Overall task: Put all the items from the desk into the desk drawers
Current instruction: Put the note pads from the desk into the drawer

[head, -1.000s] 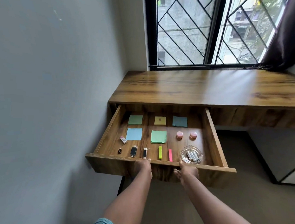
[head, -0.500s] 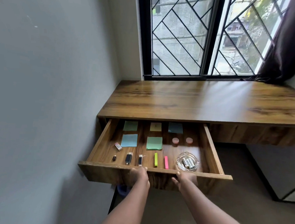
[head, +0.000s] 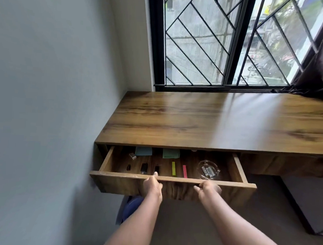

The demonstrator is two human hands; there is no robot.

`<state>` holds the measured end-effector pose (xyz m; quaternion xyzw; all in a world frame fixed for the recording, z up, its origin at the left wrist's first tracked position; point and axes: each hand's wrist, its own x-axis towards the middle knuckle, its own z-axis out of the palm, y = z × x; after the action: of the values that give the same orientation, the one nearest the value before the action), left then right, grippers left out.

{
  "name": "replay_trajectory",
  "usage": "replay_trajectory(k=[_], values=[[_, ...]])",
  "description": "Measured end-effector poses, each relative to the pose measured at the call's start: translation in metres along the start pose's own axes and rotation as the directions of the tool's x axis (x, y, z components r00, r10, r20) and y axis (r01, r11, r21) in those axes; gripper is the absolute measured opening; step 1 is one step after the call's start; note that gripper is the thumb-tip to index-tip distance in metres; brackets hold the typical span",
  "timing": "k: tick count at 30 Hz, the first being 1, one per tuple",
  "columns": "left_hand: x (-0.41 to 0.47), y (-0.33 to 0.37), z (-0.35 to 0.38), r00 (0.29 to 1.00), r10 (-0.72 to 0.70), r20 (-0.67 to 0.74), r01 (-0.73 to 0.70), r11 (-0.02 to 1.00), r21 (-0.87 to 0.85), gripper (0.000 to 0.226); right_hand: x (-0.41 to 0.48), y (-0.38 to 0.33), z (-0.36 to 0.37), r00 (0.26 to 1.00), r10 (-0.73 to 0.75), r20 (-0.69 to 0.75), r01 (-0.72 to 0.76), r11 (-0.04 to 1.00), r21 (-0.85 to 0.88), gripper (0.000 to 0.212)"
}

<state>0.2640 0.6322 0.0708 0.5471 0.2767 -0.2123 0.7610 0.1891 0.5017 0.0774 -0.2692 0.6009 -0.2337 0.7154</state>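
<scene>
The wooden drawer (head: 117, 183) under the desk top (head: 212, 124) stands about half open. My left hand (head: 152, 186) grips its front panel near the middle, thumb over the top edge. My right hand (head: 208, 189) holds the same panel a little to the right. Inside lie a blue note pad (head: 143, 151), a green note pad (head: 171, 153), a yellow strip (head: 173, 168), a pink strip (head: 185, 171), small dark sticks (head: 144, 167) and a glass ashtray (head: 208, 169) with batteries. The rear row of items is hidden under the desk.
A grey wall (head: 47, 98) runs close along the left of the desk. A barred window (head: 225, 41) and a dark curtain (head: 318, 64) are behind it. A blue object (head: 133, 204) sits on the floor beneath the drawer. A white cabinet (head: 305, 202) stands lower right.
The drawer has slid inward under the desk with both hands on its front; the back rows of note pads and the pink jars have gone out of sight.
</scene>
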Motion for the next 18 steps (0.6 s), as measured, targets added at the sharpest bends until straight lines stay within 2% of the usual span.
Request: replay_trajectory(k=[2,4,7,8,10,12,14,15,16,17,18], values=[[0.014,0.001,0.012,1.000,-0.012,-0.018,0.011,1.000,-0.020,0.034,0.005,-0.006,0.012,1.000,0.015,-0.020,-0.015,0.999,0.031,0.033],[0.023,0.004,0.021,1.000,-0.006,-0.017,0.005,0.998,-0.055,0.032,0.006,-0.012,0.021,0.999,0.032,-0.039,-0.030,0.998,0.062,0.024],[0.038,0.011,0.037,0.998,-0.023,-0.050,0.018,0.995,-0.096,0.023,0.007,-0.026,0.036,0.998,0.042,-0.036,-0.038,0.993,0.113,0.027],[0.039,0.014,0.041,0.999,-0.018,-0.045,0.014,0.995,-0.099,0.026,0.008,-0.029,0.040,0.998,0.052,-0.043,-0.047,0.994,0.101,0.026],[0.042,0.019,0.050,1.000,-0.017,-0.018,0.015,0.991,-0.136,0.039,0.014,-0.035,0.045,0.998,0.058,-0.005,-0.057,0.990,0.128,0.040],[0.049,0.021,0.060,1.000,-0.009,-0.021,0.006,0.986,-0.169,0.043,0.018,-0.043,0.054,0.999,-0.001,0.037,-0.002,0.996,0.092,0.045],[0.055,0.025,0.067,0.999,0.031,-0.025,-0.035,0.983,-0.182,0.044,0.025,-0.046,0.062,1.000,0.001,-0.003,-0.001,0.997,0.083,0.041],[0.061,0.026,0.072,0.999,0.033,-0.038,-0.039,0.983,-0.182,0.044,0.027,-0.047,0.063,1.000,0.022,-0.008,-0.020,0.982,0.189,0.038],[0.068,0.026,0.078,0.998,0.028,-0.052,-0.037,0.983,-0.181,0.043,0.032,-0.048,0.065,0.998,0.051,0.046,-0.061,0.964,0.257,0.030],[0.070,0.028,0.082,0.998,0.022,-0.057,-0.032,0.985,-0.172,0.042,0.033,-0.052,0.068,0.990,0.089,0.111,-0.114,0.963,0.242,0.019],[0.072,0.030,0.087,0.998,0.022,-0.062,-0.032,0.987,-0.159,0.039,0.036,-0.055,0.075,0.983,0.088,0.158,-0.130,0.952,0.276,0.017]])
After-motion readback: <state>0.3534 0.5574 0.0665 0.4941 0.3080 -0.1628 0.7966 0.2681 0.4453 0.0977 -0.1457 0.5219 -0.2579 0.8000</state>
